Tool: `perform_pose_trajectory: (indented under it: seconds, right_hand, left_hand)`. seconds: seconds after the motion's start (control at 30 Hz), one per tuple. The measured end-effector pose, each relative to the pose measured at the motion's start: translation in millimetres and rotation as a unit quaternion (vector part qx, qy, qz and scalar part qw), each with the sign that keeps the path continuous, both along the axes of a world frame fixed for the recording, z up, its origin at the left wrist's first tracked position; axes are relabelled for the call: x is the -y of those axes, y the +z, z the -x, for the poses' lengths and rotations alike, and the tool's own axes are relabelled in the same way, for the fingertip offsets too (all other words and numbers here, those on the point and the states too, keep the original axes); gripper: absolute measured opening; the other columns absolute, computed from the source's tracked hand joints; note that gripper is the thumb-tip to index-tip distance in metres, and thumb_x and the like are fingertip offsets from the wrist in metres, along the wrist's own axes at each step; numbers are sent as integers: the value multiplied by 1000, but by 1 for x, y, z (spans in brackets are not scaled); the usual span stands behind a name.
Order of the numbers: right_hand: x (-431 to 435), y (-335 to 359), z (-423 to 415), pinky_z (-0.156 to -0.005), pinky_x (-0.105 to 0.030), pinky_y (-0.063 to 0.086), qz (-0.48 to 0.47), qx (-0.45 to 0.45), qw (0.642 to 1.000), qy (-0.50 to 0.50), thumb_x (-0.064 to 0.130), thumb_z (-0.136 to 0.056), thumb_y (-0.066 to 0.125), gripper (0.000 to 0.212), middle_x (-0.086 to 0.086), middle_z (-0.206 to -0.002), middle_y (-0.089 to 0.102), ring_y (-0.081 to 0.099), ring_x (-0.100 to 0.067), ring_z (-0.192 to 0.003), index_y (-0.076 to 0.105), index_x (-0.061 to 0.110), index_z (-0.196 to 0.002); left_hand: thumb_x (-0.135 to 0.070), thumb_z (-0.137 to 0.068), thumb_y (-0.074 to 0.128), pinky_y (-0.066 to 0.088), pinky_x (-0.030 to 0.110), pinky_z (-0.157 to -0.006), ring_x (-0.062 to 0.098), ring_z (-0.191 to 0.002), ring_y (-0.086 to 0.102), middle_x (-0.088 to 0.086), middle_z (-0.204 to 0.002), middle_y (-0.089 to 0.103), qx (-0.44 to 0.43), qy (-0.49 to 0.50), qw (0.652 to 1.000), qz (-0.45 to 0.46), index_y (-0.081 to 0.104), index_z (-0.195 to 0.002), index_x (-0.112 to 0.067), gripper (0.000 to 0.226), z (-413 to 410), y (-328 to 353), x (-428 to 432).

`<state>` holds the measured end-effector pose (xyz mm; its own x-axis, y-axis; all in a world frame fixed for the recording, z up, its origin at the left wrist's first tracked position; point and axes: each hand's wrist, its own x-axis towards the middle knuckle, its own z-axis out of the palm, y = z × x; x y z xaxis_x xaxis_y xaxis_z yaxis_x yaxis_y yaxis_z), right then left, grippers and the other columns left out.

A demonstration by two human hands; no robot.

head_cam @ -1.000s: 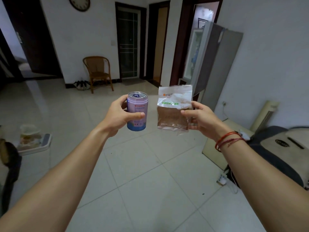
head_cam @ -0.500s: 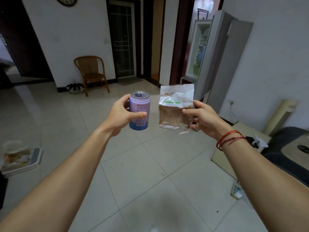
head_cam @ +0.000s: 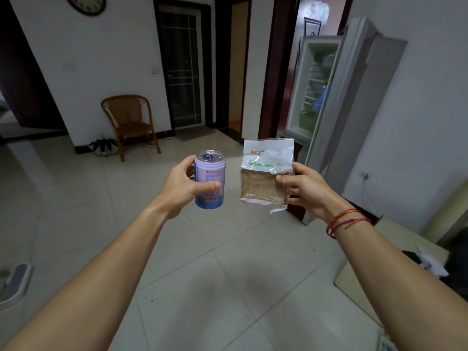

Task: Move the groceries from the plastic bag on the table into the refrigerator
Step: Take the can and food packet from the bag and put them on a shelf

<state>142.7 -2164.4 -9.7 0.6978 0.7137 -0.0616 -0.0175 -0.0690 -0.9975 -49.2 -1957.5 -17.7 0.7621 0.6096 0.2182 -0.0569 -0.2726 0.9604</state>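
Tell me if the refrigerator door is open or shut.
Open: the refrigerator shows its white lining and shelves.

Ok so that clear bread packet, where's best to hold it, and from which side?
Grip the bread packet by its right edge, level with the bread, coming from the right: thumb in front, fingers behind, as the right hand does. It is flat and upright, and its empty top is only loose film.

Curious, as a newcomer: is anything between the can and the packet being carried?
Nothing. In the head view the can and the packet are held apart, and only floor tiles show through the gap.
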Motion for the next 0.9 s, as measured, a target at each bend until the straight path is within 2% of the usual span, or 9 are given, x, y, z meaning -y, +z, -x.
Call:
perform_pose_trajectory:
  seconds: [0.13, 0.27, 0.37, 0.5, 0.63, 0.83, 0.9]
  right_hand:
    - [-51, 0, -47, -73, -35, 57, -2, -2, 1000, 6, 7, -87, 69, 36, 3, -110, 74, 72, -19, -96, 70, 28, -117]
    - [-108, -7, -90, -62, -30, 58, -3, -9, 1000, 11, 3, -89, 67, 37, 4, -103, 74, 73, -13, -80, 68, 25, -119]
    - [-154, -15, -127, -68, -34, 57, 3, -1, 1000, 13, 5, -88, 67, 36, 6, -98, 74, 72, -13, -76, 69, 25, -118]
    - [-219, -21, -175, -84, -43, 59, 13, 7, 1000, -1, 7, -87, 68, 37, 1, -108, 74, 72, -19, -89, 69, 25, -119]
    - [-279, -19, -227, -95, -52, 55, 13, 8, 1000, -25, 6, -87, 68, 35, -7, -121, 71, 70, -25, -97, 69, 24, -118]
    - [-343, -16, -302, -96, -54, 54, 16, 7, 998, -58, 5, -87, 67, 35, -5, -118, 73, 70, -32, -109, 69, 21, -119]
    - [-361, -18, -327, -95, -54, 55, 12, 2, 997, -74, 4, -88, 66, 35, -5, -118, 73, 69, -32, -110, 69, 20, -119]
  left_hand:
    - [-7, -68, 86, 57, 25, -75, 11, -95, 67, -7, -105, 69, -3, 14, 1000, 5, 58, -120, -22, 61, -43, 0, -50]
    - [-4, -68, 86, 56, 21, -70, 6, -89, 68, -6, -103, 69, -6, 17, 1000, 12, 58, -120, -19, 61, -84, -6, -105]
    - [-1, -68, 85, 56, 20, -68, 1, -84, 68, -6, -101, 70, -3, 17, 1000, 17, 60, -120, -17, 61, -118, -15, -154]
    - [-2, -68, 85, 57, 21, -69, 6, -89, 69, -6, -104, 69, -11, -1, 1000, 13, 58, -120, -20, 62, -172, -20, -224]
    - [-4, -67, 86, 57, 21, -69, 10, -94, 69, -5, -106, 69, -15, -24, 1000, 11, 58, -121, -20, 63, -235, -19, -293]
    - [-3, -69, 84, 55, 17, -63, 0, -84, 70, -9, -104, 67, -32, -59, 997, 23, 55, -122, -24, 64, -325, -14, -364]
    - [-3, -69, 84, 56, 17, -63, 2, -85, 70, -9, -105, 67, -36, -69, 997, 23, 55, -122, -24, 64, -355, -15, -385]
